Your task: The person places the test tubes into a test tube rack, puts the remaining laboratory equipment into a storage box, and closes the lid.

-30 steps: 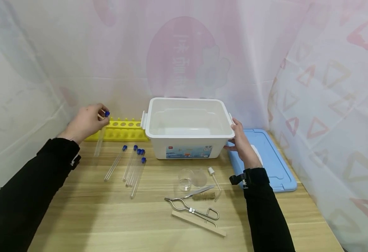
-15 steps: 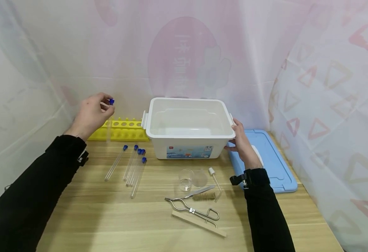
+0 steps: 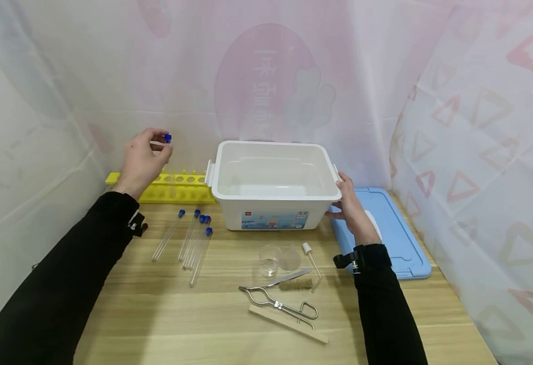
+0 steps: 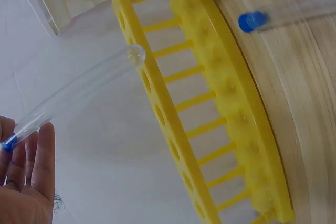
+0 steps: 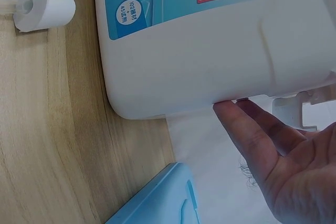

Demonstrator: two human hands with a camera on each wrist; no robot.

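My left hand (image 3: 144, 158) pinches a clear test tube (image 4: 79, 90) by its blue-capped end, over the yellow test tube rack (image 3: 180, 192). In the left wrist view the tube slants, and its rounded bottom overlaps the rack's holed top bar. Several more test tubes (image 3: 168, 238) with blue caps lie on the table before the rack. At the right side of the white plastic bin (image 3: 275, 197), my right hand (image 3: 355, 210) rests against the wall below the handle. Its fingers (image 5: 247, 129) reach out fairly straight in the right wrist view.
The blue lid (image 3: 394, 233) lies to the right of the bin. In front are crucible tongs (image 3: 277, 304), a wooden strip (image 3: 289, 324), a brush (image 3: 296, 285), a small clear cup (image 3: 268, 261) and a bent tube with a white stopper (image 3: 306, 247). Patterned curtains enclose the table.
My left hand has risen and moved right with the test tube, from the rack's left front to above it. The right hand stays at the bin.
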